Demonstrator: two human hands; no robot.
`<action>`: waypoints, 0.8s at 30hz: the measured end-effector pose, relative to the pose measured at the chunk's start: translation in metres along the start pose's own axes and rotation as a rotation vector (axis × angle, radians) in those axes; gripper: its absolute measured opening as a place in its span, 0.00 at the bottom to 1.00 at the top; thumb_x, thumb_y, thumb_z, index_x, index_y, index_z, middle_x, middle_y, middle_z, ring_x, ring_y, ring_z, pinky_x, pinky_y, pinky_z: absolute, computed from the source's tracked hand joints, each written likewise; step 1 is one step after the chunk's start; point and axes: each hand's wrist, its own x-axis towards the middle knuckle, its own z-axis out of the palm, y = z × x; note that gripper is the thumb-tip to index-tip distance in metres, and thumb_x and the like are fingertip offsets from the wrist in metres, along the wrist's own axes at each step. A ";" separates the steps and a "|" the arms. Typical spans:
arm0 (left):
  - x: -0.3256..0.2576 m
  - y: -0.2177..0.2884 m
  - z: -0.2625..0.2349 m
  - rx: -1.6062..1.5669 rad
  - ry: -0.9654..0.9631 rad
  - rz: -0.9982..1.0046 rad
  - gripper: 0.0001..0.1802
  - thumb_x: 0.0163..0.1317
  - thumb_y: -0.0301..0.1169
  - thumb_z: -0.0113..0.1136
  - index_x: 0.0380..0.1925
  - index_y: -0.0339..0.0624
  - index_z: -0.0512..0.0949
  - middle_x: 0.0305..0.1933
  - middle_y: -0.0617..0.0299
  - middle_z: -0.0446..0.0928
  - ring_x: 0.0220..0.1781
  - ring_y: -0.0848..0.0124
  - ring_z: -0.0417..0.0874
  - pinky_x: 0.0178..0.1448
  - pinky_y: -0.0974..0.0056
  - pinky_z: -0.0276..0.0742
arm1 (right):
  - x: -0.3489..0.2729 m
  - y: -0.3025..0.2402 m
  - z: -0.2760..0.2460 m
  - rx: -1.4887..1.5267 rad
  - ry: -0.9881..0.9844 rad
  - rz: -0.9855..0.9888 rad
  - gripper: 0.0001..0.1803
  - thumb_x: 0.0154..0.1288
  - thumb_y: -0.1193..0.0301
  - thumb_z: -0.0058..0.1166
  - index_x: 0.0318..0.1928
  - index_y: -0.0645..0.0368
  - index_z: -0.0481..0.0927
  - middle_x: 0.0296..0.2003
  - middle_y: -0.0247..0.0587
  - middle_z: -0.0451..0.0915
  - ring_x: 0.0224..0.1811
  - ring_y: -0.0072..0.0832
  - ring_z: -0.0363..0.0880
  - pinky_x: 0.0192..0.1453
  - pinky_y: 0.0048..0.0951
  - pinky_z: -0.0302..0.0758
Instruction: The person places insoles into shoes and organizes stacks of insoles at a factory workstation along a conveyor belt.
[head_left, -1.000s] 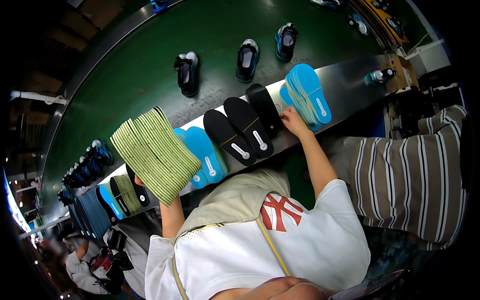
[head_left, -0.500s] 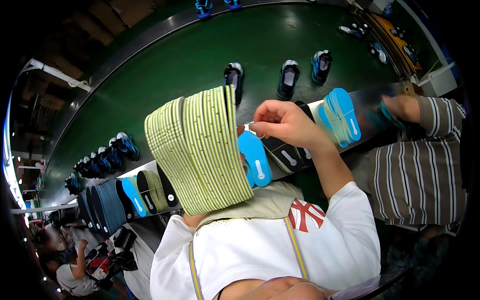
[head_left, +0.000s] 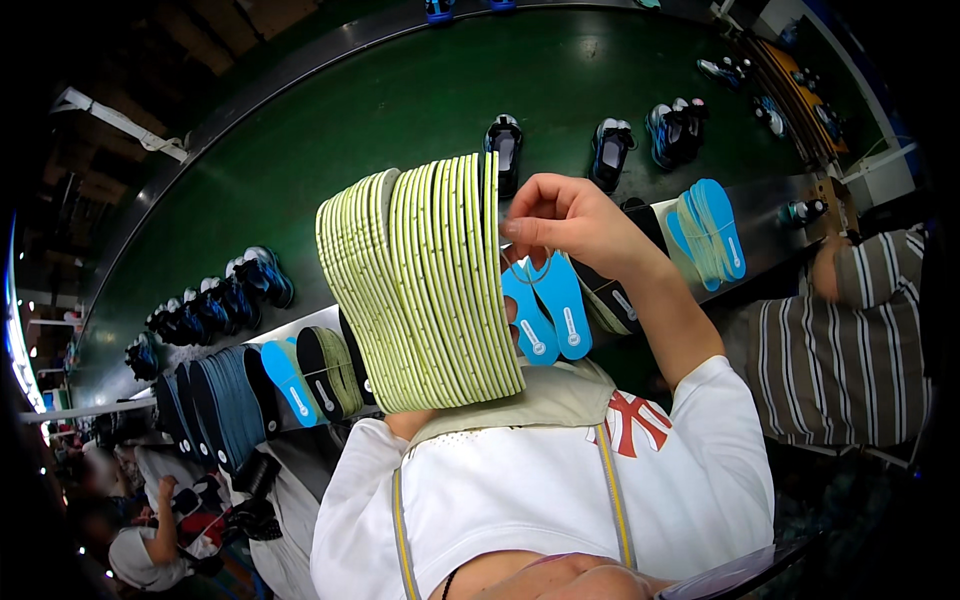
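A thick stack of insoles [head_left: 430,290], pale with yellow-green edges, is held upright in front of my chest. My left hand [head_left: 512,309] grips it from behind; only bits of its fingers show past the right side, and the rest is hidden. Beside the stack's right edge, my right hand [head_left: 560,222] has thumb and forefinger pinched together. A thin loop, like a rubber band [head_left: 540,268], hangs from those fingers. Just below the loop are blue insoles [head_left: 565,305] with pale marks at the heel; I cannot tell whether they touch the stack.
Banded blue insoles [head_left: 712,235] lie on the narrow ledge to the right, dark and blue-grey insoles [head_left: 235,400] to the left. Shoes [head_left: 612,150] stand on the green surface [head_left: 400,110] beyond. A co-worker in a striped shirt [head_left: 830,350] is at the right, near a shoe [head_left: 802,212].
The loop at my right fingers now hangs wider and clearer. Two blue insoles show apart beneath it. The co-worker's hand has drawn back, and a shoe stands on the ledge there.
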 end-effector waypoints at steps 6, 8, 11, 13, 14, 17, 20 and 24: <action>0.008 -0.001 -0.001 0.011 -0.028 -0.050 0.33 0.46 0.43 0.53 0.52 0.42 0.60 0.53 0.55 0.60 0.54 0.64 0.63 0.55 0.58 0.62 | 0.001 0.021 -0.009 0.067 0.084 0.031 0.12 0.52 0.71 0.51 0.36 0.62 0.66 0.20 0.33 0.72 0.21 0.17 0.70 0.25 0.17 0.66; 0.010 -0.004 -0.001 0.013 -0.031 -0.075 0.33 0.46 0.43 0.53 0.52 0.42 0.60 0.53 0.55 0.60 0.54 0.64 0.63 0.55 0.58 0.62 | 0.001 0.039 -0.013 0.315 0.049 0.094 0.14 0.54 0.72 0.48 0.40 0.62 0.64 0.21 0.33 0.71 0.23 0.18 0.69 0.28 0.19 0.66; 0.020 -0.005 -0.003 0.013 -0.047 -0.078 0.32 0.46 0.43 0.53 0.52 0.42 0.60 0.53 0.55 0.60 0.54 0.64 0.63 0.55 0.58 0.62 | -0.006 0.071 -0.018 0.936 -0.008 0.172 0.16 0.56 0.75 0.41 0.46 0.62 0.61 0.22 0.33 0.68 0.27 0.20 0.67 0.35 0.21 0.65; 0.023 -0.006 -0.004 0.003 -0.060 -0.072 0.32 0.46 0.42 0.53 0.52 0.42 0.60 0.53 0.55 0.60 0.54 0.64 0.63 0.55 0.59 0.62 | -0.020 0.074 -0.023 1.314 -0.031 -0.024 0.18 0.53 0.77 0.39 0.47 0.61 0.60 0.21 0.33 0.67 0.26 0.23 0.68 0.37 0.26 0.65; 0.024 -0.006 -0.005 -0.003 -0.062 -0.060 0.32 0.46 0.42 0.53 0.52 0.42 0.60 0.53 0.55 0.60 0.54 0.64 0.63 0.55 0.59 0.62 | -0.027 0.077 -0.033 1.524 -0.156 -0.167 0.19 0.52 0.78 0.38 0.47 0.61 0.60 0.20 0.33 0.67 0.26 0.24 0.68 0.37 0.27 0.65; 0.032 -0.005 -0.007 -0.018 -0.080 -0.053 0.32 0.46 0.42 0.53 0.51 0.42 0.60 0.53 0.55 0.60 0.54 0.64 0.63 0.55 0.59 0.62 | -0.056 0.028 -0.043 1.323 -0.131 -0.625 0.18 0.49 0.80 0.36 0.44 0.58 0.62 0.39 0.47 0.69 0.44 0.32 0.69 0.49 0.34 0.63; 0.040 -0.003 -0.007 -0.023 -0.108 -0.059 0.32 0.46 0.42 0.53 0.51 0.42 0.60 0.53 0.55 0.60 0.54 0.65 0.63 0.55 0.59 0.62 | -0.050 0.011 -0.055 0.181 0.388 -1.072 0.23 0.48 0.85 0.39 0.45 0.54 0.53 0.53 0.65 0.55 0.57 0.50 0.55 0.58 0.40 0.55; 0.054 0.002 -0.011 -0.028 -0.181 -0.101 0.32 0.46 0.41 0.53 0.51 0.42 0.60 0.53 0.55 0.61 0.54 0.65 0.63 0.55 0.60 0.62 | -0.045 0.018 -0.078 -0.122 0.452 -0.851 0.50 0.35 0.62 0.64 0.54 0.50 0.40 0.56 0.63 0.48 0.59 0.46 0.50 0.59 0.39 0.51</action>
